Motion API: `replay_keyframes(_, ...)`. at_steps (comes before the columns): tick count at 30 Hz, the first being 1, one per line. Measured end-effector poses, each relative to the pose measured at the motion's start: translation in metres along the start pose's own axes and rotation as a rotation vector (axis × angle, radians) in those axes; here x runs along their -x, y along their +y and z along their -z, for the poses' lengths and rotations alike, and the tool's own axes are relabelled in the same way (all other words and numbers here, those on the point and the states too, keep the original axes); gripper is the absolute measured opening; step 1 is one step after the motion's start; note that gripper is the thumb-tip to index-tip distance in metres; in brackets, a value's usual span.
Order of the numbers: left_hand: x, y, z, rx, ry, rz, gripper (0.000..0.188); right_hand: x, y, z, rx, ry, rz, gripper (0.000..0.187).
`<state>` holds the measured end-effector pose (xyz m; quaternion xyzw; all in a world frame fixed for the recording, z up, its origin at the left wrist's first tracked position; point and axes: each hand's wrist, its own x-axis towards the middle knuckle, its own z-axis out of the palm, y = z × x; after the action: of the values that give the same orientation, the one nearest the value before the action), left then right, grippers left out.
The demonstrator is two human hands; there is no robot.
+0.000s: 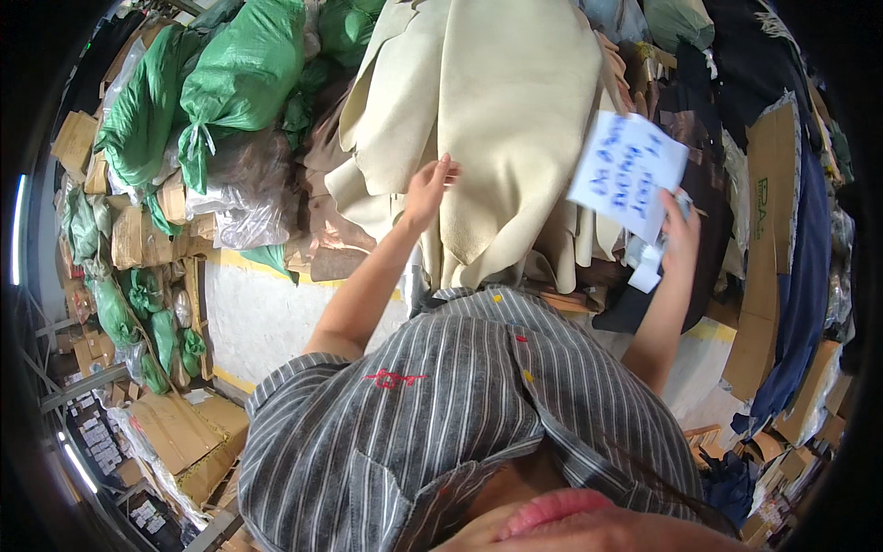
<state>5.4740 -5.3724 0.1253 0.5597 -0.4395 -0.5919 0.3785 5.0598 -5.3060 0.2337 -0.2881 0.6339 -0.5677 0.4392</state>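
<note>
Cream-coloured leather hides (515, 120) lie draped in a stack in front of me, their lower edges hanging in folds. Above the left part of the top hide is my left hand (429, 193), its fingers loosely bent and a little apart, with nothing seen in it. Whether it touches the leather I cannot tell. My right hand (679, 235) is closed on a white paper sheet (628, 175) with blue handwriting, held up at the right edge of the hides. Small white crumpled pieces (647, 267) hang by the same hand; their kind is unclear.
Tied green sacks (244, 69) and clear plastic bundles (262, 184) are piled at the left. Brown hides (326, 221) lie beside the cream stack. A cardboard sheet (768, 239) and dark blue fabric (809, 212) stand at the right. Cardboard boxes (175, 428) sit at lower left.
</note>
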Motion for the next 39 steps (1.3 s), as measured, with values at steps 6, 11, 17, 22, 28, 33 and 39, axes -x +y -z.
replay_keyframes(6,0.029,0.049,-0.017,0.291,-0.246,-0.149,0.041,0.004,-0.017,-0.163,0.261,-0.583,0.008,0.037)
replay_keyframes(11,0.006,0.039,0.069,0.382,0.318,-0.150,0.029,-0.033,-0.023,-0.280,0.653,-0.713,0.104,0.045)
replay_keyframes(17,-0.006,0.024,0.144,0.291,0.517,-0.120,0.032,-0.096,0.036,-0.394,1.419,-0.376,0.278,0.059)
replay_keyframes(22,-0.028,0.030,0.158,0.243,0.416,-0.117,0.029,-0.137,0.070,-0.424,1.683,-0.351,0.132,0.051)
replay_keyframes(28,-0.101,0.041,0.141,0.158,0.416,-0.231,0.027,-0.143,0.048,-0.400,1.568,-0.429,0.260,0.038)
replay_keyframes(33,-0.179,0.068,0.088,-0.227,0.539,-0.268,0.030,-0.112,-0.005,-0.351,1.398,-0.419,0.324,0.034)
replay_keyframes(39,-0.217,0.088,0.041,-0.540,0.450,-0.041,0.029,-0.093,-0.023,-0.344,1.306,-0.510,0.308,0.047)
